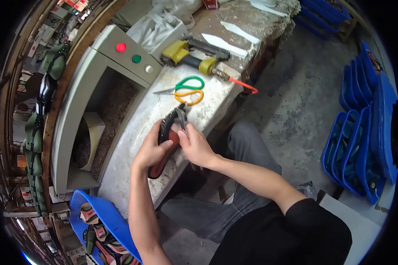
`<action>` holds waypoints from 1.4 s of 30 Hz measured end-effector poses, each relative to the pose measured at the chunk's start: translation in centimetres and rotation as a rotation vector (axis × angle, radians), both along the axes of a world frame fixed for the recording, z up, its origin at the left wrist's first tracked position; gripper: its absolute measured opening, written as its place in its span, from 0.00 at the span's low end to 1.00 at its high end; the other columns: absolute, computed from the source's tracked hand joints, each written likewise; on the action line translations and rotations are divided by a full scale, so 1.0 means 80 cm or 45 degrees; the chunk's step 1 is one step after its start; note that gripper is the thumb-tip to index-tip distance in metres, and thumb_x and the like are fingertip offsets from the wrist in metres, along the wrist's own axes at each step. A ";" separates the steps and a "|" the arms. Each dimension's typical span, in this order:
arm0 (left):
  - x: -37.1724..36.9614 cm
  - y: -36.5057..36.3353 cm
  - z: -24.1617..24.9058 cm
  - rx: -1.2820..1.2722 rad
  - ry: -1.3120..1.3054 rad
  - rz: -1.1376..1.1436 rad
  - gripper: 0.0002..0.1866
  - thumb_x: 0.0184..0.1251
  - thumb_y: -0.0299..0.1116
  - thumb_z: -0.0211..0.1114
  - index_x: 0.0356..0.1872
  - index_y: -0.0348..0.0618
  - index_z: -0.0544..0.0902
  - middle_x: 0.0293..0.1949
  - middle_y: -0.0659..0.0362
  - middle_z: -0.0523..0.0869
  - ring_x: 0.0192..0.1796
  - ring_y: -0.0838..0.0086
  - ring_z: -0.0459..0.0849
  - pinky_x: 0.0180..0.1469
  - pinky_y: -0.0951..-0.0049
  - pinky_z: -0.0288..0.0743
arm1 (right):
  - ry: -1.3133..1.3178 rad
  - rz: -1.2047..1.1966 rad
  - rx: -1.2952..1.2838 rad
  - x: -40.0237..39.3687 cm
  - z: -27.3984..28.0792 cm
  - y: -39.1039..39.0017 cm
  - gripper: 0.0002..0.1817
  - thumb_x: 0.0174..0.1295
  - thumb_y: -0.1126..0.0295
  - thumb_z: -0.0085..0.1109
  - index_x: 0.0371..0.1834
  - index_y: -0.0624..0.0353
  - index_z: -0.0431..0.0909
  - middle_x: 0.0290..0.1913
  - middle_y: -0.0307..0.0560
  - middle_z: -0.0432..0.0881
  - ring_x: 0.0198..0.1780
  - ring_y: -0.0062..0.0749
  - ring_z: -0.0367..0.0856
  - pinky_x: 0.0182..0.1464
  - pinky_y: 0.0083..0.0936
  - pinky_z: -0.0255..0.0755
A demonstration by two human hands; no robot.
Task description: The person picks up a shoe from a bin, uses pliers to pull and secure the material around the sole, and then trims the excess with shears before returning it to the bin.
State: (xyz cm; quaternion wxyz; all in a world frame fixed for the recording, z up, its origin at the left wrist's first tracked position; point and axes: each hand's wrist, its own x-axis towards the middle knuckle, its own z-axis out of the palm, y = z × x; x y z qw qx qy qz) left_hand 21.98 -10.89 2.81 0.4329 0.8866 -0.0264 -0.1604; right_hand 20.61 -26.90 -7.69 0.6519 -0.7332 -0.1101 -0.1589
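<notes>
My left hand (151, 150) is wrapped round a shoe (160, 164) with a reddish-brown underside and a black upper edge, held sole up over the workbench (128, 159). In my right hand (196, 145) is a pair of metal pincers (181, 115), its curved head right at the far end of the shoe. The fingers hide part of the tool and the shoe's middle. Just beyond lie scissors (190, 90) with one green and one orange handle.
A yellow-and-black staple gun (185, 56) with an orange hose (244, 85) lies farther back. Left stands a grey machine (70, 128) with coloured buttons. A blue bin (108, 216) holds several shoes. Blue trays (362, 110) stand on the right. White strips (224, 45) lie at the back.
</notes>
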 end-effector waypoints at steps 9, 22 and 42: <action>-0.010 -0.046 -0.020 0.400 -0.267 0.314 0.29 0.76 0.35 0.65 0.74 0.31 0.75 0.62 0.37 0.87 0.60 0.43 0.87 0.66 0.54 0.79 | 0.723 0.412 0.326 0.017 0.018 -0.032 0.07 0.86 0.66 0.47 0.51 0.58 0.68 0.29 0.43 0.76 0.21 0.27 0.74 0.24 0.29 0.74; -0.020 -0.063 -0.037 0.487 -0.539 0.452 0.24 0.79 0.42 0.64 0.63 0.31 0.82 0.51 0.38 0.92 0.49 0.41 0.90 0.55 0.51 0.84 | 0.483 0.257 0.213 0.023 0.002 -0.038 0.07 0.86 0.66 0.46 0.52 0.57 0.68 0.29 0.42 0.75 0.21 0.27 0.72 0.23 0.30 0.74; -0.038 -0.002 -0.050 0.133 -0.458 0.157 0.36 0.66 0.34 0.75 0.75 0.35 0.76 0.66 0.41 0.85 0.66 0.47 0.85 0.69 0.55 0.78 | 0.499 0.730 0.397 0.028 0.053 -0.128 0.33 0.85 0.70 0.47 0.90 0.59 0.51 0.50 0.50 0.83 0.35 0.26 0.79 0.40 0.24 0.79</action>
